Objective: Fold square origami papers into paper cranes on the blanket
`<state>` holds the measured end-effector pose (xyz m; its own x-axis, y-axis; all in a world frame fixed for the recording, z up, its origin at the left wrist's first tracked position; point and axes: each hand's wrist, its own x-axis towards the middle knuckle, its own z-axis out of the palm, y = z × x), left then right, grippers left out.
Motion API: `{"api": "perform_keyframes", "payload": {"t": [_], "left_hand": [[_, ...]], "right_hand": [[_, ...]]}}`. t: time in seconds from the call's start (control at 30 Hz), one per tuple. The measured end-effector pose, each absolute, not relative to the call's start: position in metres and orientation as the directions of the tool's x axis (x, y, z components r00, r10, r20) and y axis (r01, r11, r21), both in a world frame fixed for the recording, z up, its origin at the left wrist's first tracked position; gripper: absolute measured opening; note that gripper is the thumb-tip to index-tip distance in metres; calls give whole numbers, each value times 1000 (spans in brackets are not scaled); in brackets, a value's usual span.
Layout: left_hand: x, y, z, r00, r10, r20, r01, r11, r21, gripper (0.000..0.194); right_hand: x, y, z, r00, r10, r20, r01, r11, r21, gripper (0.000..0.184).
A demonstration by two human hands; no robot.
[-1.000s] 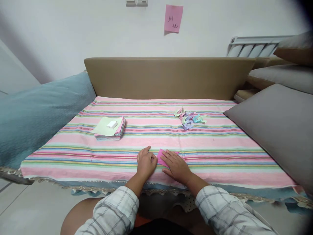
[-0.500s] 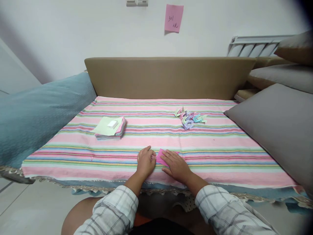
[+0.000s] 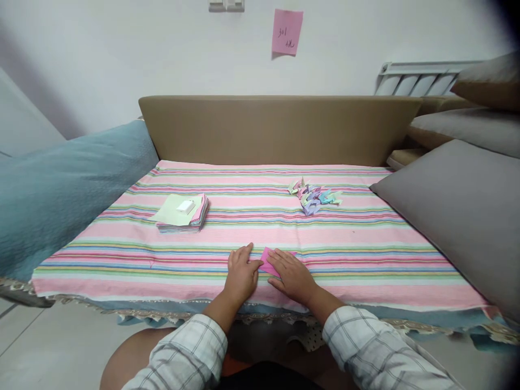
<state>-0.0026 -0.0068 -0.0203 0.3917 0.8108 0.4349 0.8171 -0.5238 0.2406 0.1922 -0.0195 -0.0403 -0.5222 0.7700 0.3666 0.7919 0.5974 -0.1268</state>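
A folded piece of bright pink paper (image 3: 266,262) lies on the striped cloth near the front edge, partly hidden by my right hand. My right hand (image 3: 291,275) rests flat over it, fingers stretched out and together, palm down. To its left, my left hand (image 3: 242,272) lies on the cloth with its fingers apart. The left thumb reaches across to the left edge of the pink paper and seems to touch it. Behind, to the right, sits a loose cluster of small folded paper pieces (image 3: 312,197) in green, pink, purple and blue.
A stack of coloured paper sheets (image 3: 179,228) stands at the left, with a small white block (image 3: 186,207) on top. Grey cushions (image 3: 459,200) border the right side, a blue-covered armrest (image 3: 81,179) the left, and a brown backrest (image 3: 268,130) the rear.
My left fingers, curled near the paper's left edge before, have spread, and the thumb now stretches to that edge. My right hand has stayed flat on the pink paper.
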Motion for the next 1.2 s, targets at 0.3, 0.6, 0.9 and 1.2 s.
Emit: {"api": "perform_keyframes", "payload": {"t": [0.3,0.6,0.9,1.2], "left_hand": [[-10,-13,-15,498,754,429,733,-630,257,30],[-6,-18,-29,717,621,317,634,-770,75,48],[-4,-19,-28,707,639,303,656,-753,57,49],[-4,-19,-28,703,629,331,657,-753,36,48]], "right_hand": [[193,-19,-41,-519,768,374,790,598,-133,56],[195,-19,-39,-514,780,357,795,589,-142,61],[193,-19,-31,-478,813,333,819,549,-167,56],[189,-13,-32,-358,872,333,871,441,-217,70]]}}
